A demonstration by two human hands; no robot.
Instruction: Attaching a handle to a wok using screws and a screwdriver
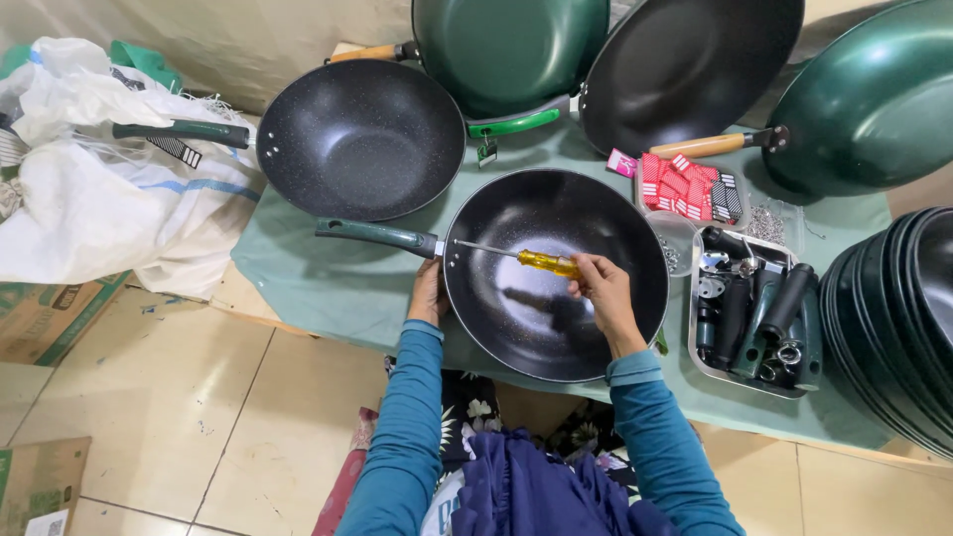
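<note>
Black non-stick pan [556,298] lies on the green worktop [328,283] before me. Head view: my right grip [601,293] clasps a yellow-handled screwdriver [516,257], tip at the green pan handle [377,234]; my left grip [429,295] grasps the pan's rim just beside it.

— What sort of place is this?
— A small cookware assembly workshop. Finished woks [362,139] crowd the desk [328,283], bare pans stack [893,328] right of it, and a tray of handles and screws [754,318] sits between.
</note>
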